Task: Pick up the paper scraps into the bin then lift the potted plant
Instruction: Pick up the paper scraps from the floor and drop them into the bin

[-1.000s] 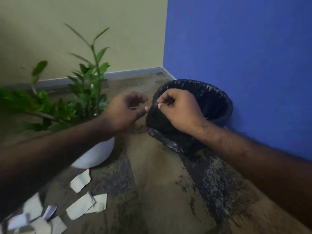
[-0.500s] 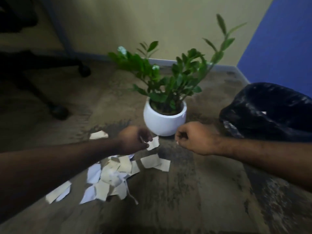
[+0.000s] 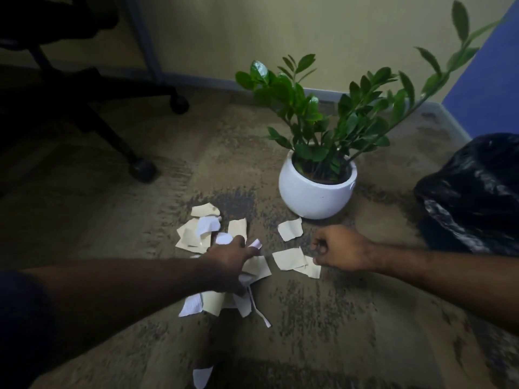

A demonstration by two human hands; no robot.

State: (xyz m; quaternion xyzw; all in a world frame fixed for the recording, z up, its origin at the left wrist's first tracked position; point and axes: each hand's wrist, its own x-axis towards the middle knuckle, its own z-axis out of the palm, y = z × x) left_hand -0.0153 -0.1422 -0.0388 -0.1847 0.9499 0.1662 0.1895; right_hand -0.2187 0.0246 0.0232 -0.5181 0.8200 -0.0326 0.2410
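Paper scraps (image 3: 289, 258): torn, flat, cream and white pieces scattered on the mottled carpet (image 3: 337, 318), in front of the pot.
Potted plant (image 3: 317, 189): round glossy white pot, stiff green leaves, standing on the carpet.
Bin (image 3: 474, 192): crinkled black liner, at right.
Left hand (image 3: 227, 265): grip curled into the scraps; earlier above them.
Right hand (image 3: 341, 252): grip curled, thumb touching a scrap's edge; whether it pinches, cannot tell; lower than before.

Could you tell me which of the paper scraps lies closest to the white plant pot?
The single torn scrap lying alone just in front of the pot, apart from the main pile further left.
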